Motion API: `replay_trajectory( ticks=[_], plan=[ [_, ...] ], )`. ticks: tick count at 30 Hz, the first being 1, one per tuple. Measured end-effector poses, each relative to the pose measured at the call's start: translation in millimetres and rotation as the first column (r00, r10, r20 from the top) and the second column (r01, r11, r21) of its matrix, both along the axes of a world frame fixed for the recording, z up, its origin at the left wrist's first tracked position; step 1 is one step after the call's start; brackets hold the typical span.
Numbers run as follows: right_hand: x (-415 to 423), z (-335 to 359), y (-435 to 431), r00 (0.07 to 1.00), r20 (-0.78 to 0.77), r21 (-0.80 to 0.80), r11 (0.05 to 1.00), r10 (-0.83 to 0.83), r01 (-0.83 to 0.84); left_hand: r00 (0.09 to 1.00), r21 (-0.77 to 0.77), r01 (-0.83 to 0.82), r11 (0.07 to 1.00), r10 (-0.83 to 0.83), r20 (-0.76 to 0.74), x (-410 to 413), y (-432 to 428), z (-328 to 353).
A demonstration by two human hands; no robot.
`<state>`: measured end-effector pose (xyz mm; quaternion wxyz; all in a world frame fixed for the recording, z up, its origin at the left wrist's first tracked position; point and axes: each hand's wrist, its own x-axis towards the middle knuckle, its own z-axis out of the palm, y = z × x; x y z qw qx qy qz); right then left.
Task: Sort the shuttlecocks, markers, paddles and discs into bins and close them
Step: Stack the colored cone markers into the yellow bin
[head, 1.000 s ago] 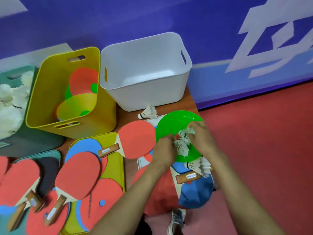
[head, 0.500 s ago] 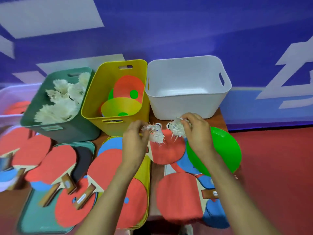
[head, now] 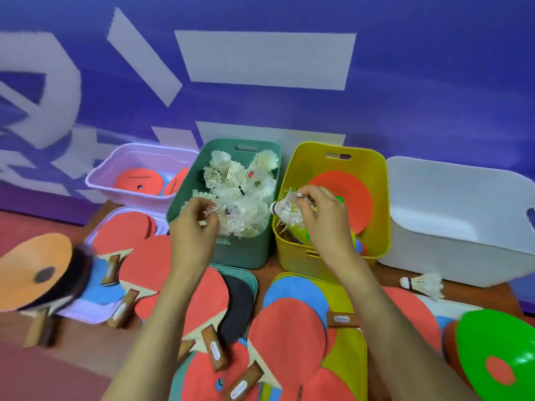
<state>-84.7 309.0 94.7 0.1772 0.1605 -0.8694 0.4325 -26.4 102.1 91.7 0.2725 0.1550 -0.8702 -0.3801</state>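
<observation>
My left hand [head: 193,227] pinches a white shuttlecock [head: 212,211] over the near edge of the green bin [head: 246,253], which is heaped with white shuttlecocks [head: 243,183]. My right hand [head: 324,218] grips a bunch of shuttlecocks [head: 286,211] above the gap between the green bin and the yellow bin [head: 298,256]. The yellow bin holds an orange disc [head: 353,198] and other discs. A lilac bin [head: 115,180] at the back left holds paddles. One shuttlecock [head: 422,283] lies on the table in front of the white bin [head: 451,247].
Several red paddles [head: 286,331] with wooden handles lie over bin lids across the front of the table. An orange disc [head: 31,270] sits at the left, a green disc [head: 498,354] at the front right. A blue wall stands behind the bins; red floor lies to the sides.
Both hands lifted shuttlecocks off the green disc at the right and carried them left and back to the green bin. The view swung left with them.
</observation>
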Motion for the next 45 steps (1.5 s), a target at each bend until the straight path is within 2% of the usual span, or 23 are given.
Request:
replay_trajectory(
  ticks=[4,8,11,14,16,20,23,28,32,35,38,40,42,44,45],
  plan=[
    [-32.1,-7.4,-49.2,0.997,0.061,0.039,0.998,-0.043,0.041,0.997,-0.027,0.037,0.999,-0.035,0.075,-33.7,-46.8,-7.2],
    [-49.9,-10.5,-74.9,0.989,0.111,0.085,0.993,-0.093,0.084,0.968,-0.028,0.127,0.991,-0.118,0.222,-66.6,-68.9,-15.7],
    [-60.7,-15.6,-90.2,0.983,0.168,0.220,0.975,-0.072,0.033,0.929,-0.088,0.233,0.969,-0.194,0.316,-89.3,-70.9,-21.1],
    [-69.7,-22.6,-104.2,0.963,0.267,0.387,0.920,-0.045,-0.064,0.862,-0.243,0.351,0.904,-0.210,0.462,-108.7,-68.1,-31.8],
    [-72.4,-25.7,-111.8,0.952,0.295,0.476,0.876,-0.077,-0.076,0.836,-0.292,0.383,0.877,-0.194,0.513,-115.2,-67.2,-40.4],
    [-71.4,-24.8,-128.2,0.969,0.236,0.680,0.725,-0.074,-0.110,0.840,-0.353,0.404,0.844,-0.190,0.507,-122.2,-66.8,-49.7],
    [-72.6,-22.6,-135.7,0.977,0.207,0.732,0.671,-0.055,-0.118,0.840,-0.357,0.409,0.840,-0.194,0.508,-128.4,-70.4,-52.7],
    [-90.0,-21.3,-135.2,0.958,0.238,0.684,0.727,-0.157,-0.051,0.847,-0.339,0.375,0.863,-0.170,0.504,-134.4,-68.5,-50.7],
    [-102.2,-10.7,-130.3,0.895,0.394,0.630,0.770,-0.207,-0.099,0.801,-0.117,0.399,0.910,-0.283,0.527,-132.2,-76.0,-40.0],
    [-102.8,-3.0,-129.3,0.880,0.410,0.669,0.735,-0.239,-0.112,0.782,0.005,0.404,0.915,-0.348,0.517,-128.9,-82.8,-31.5],
    [-90.1,-9.7,-132.7,0.881,0.405,0.675,0.730,-0.245,-0.107,0.759,-0.022,0.442,0.897,-0.361,0.542,-121.7,-74.1,-32.6],
    [-83.2,-15.2,-131.6,0.853,0.475,0.604,0.785,-0.217,-0.137,0.729,0.026,0.470,0.882,-0.404,0.552,-117.1,-73.0,-32.3],
    [-79.1,-14.1,-124.2,0.818,0.557,0.475,0.864,-0.145,-0.170,0.743,0.083,0.485,0.870,-0.460,0.486,-113.5,-79.2,-27.8],
    [-75.4,-9.0,-113.4,0.803,0.596,0.319,0.921,-0.013,-0.222,0.781,0.000,0.519,0.855,-0.475,0.406,-110.7,-87.4,-23.3],
    [-73.1,-7.5,-110.2,0.804,0.591,0.296,0.910,0.063,-0.289,0.764,-0.031,0.558,0.829,-0.499,0.408,-109.6,-90.7,-22.6]
  ],
)
